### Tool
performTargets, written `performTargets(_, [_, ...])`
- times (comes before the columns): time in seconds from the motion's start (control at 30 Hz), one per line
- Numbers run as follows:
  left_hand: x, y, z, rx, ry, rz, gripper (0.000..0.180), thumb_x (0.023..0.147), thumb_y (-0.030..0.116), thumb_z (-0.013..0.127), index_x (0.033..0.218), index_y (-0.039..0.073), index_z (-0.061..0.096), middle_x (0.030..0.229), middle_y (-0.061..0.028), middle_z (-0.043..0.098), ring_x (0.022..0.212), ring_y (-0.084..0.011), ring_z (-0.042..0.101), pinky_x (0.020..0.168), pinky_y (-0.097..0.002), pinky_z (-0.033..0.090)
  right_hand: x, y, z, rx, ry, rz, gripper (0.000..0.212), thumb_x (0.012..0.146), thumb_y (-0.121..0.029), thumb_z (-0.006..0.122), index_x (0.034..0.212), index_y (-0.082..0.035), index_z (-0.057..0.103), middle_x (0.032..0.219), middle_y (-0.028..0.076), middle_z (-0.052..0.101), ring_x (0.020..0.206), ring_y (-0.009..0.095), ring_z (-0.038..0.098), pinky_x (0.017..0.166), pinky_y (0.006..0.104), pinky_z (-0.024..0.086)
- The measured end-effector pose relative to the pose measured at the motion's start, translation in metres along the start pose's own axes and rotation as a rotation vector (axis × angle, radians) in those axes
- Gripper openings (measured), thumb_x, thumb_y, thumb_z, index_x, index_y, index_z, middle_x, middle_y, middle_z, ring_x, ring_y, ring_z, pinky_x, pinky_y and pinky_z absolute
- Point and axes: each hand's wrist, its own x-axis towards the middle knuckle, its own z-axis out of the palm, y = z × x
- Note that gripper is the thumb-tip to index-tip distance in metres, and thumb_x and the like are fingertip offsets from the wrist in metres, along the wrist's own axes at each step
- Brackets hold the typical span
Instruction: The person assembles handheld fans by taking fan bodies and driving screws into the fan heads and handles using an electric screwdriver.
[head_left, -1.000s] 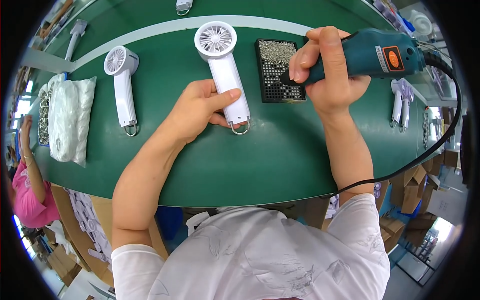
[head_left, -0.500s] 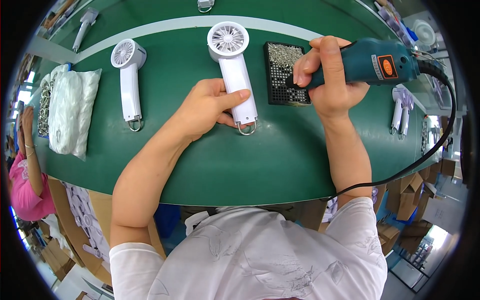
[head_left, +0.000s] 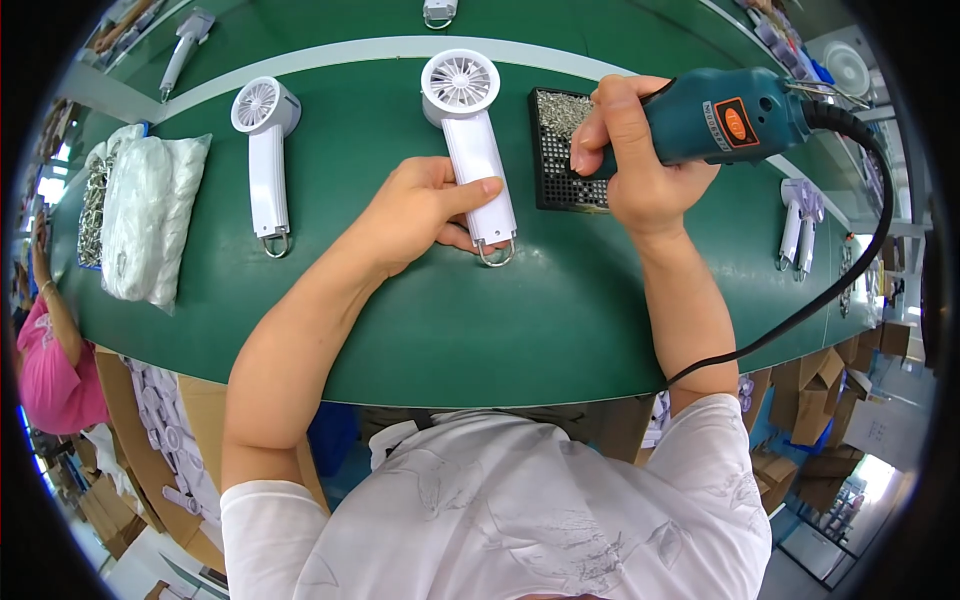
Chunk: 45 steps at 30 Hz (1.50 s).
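While the left hand (head_left: 425, 212) clamps the handle of a white handheld fan (head_left: 474, 150) at the middle of the green table (head_left: 470, 340), the right hand (head_left: 645, 165) is wrapped around a teal power tool (head_left: 715, 115). Its nose points over a black tray (head_left: 555, 178) of small metal pieces, just right of the fan.

- Behind the fan (head_left: 474, 155), I lose part of the left fingers (head_left: 462, 239).
- I can't tell whether the driver (head_left: 690, 125) touches the tray (head_left: 553, 183): dark on dark.
- The metal bits (head_left: 563, 110) are too small for me to tell apart.
- The top edge cuts off a white piece (head_left: 440, 10).
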Motion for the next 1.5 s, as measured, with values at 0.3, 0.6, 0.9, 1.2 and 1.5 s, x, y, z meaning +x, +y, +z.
performTargets(0.3, [0.001,0.004,-0.001,0.012,-0.014,-0.056,0.038,0.099,0.027,0.066,0.109,-0.009,0.061,0.094,-0.0178,0.072,0.076,-0.0221,0.075,0.067,-0.0298,0.062,-0.006,-0.027,-0.005,0.167,0.002,-0.002,0.025,0.106,-0.019,0.045,0.106,0.0,0.061,0.065,0.006,0.051,0.046,0.016,0.048,0.045,0.0337,0.044])
performTargets(0.6, [0.003,0.002,0.0,-0.014,-0.019,-0.03,0.037,0.099,0.027,0.066,0.107,-0.01,0.065,0.092,-0.0172,0.073,0.076,-0.0209,0.074,0.067,-0.0291,0.061,-0.026,-0.045,0.008,0.319,-0.308,0.034,0.032,0.11,-0.033,0.042,0.115,-0.008,0.06,0.074,0.003,0.053,0.048,0.015,0.049,0.047,0.0329,0.046])
performTargets(0.9, [0.003,0.002,0.001,-0.017,-0.029,-0.039,0.035,0.099,0.024,0.065,0.106,-0.01,0.065,0.091,-0.0188,0.073,0.075,-0.0213,0.074,0.066,-0.0287,0.061,-0.032,-0.047,0.016,0.315,-0.229,0.127,0.018,0.104,-0.019,0.055,0.107,-0.001,0.051,0.067,0.008,0.058,0.052,0.018,0.056,0.047,0.0327,0.048])
performTargets(1.2, [0.004,-0.002,0.001,-0.005,0.002,-0.003,0.039,0.097,0.024,0.068,0.108,-0.014,0.064,0.093,-0.0198,0.072,0.074,-0.0229,0.074,0.066,-0.0303,0.063,-0.034,-0.041,0.017,0.227,-0.29,0.109,0.015,0.104,-0.015,0.053,0.105,-0.001,0.051,0.067,0.008,0.057,0.054,0.018,0.057,0.049,0.0322,0.049])
performTargets(1.5, [-0.003,0.009,0.007,0.195,0.069,-0.018,0.047,0.091,0.033,0.075,0.088,-0.014,0.069,0.075,-0.0175,0.071,0.059,-0.0219,0.072,0.052,-0.0314,0.061,-0.022,-0.045,0.005,0.291,-0.327,-0.021,0.032,0.11,-0.033,0.04,0.112,-0.007,0.059,0.071,0.004,0.051,0.047,0.014,0.047,0.046,0.032,0.045])
